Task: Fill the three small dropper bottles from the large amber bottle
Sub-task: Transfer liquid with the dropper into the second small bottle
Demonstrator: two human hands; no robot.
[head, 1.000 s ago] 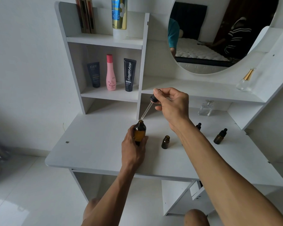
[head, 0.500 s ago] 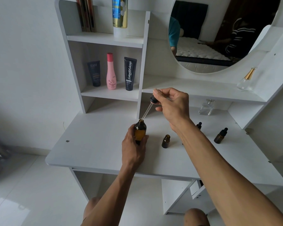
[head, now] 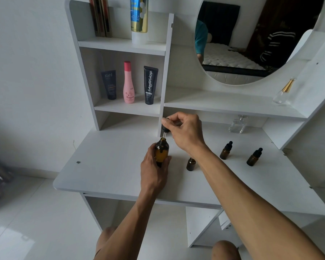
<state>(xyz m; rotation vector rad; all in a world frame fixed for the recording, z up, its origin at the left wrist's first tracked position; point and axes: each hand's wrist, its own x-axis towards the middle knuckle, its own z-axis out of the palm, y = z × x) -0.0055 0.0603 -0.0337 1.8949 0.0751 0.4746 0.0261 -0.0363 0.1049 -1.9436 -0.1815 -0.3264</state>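
Observation:
The large amber bottle [head: 161, 152] stands open on the white dressing table [head: 111, 166], and my left hand [head: 154, 169] grips it from the near side. My right hand [head: 186, 131] pinches the black bulb of a dropper [head: 165, 128], whose glass tube reaches down into the large bottle's neck. One small amber bottle [head: 191, 164] stands uncapped just right of it. Two more small dropper bottles [head: 226, 150] [head: 254, 157] stand capped farther right.
Shelves behind hold a dark tube [head: 109, 85], a pink bottle [head: 129, 83] and a black tube [head: 150, 85]. A clear perfume bottle [head: 238, 124] stands under the right shelf, another [head: 283, 91] on it. A round mirror [head: 251, 40] hangs above.
My right hand has lowered the dropper, so its glass tube went from hanging above the large bottle to inside its neck. My left hand kept its grip.

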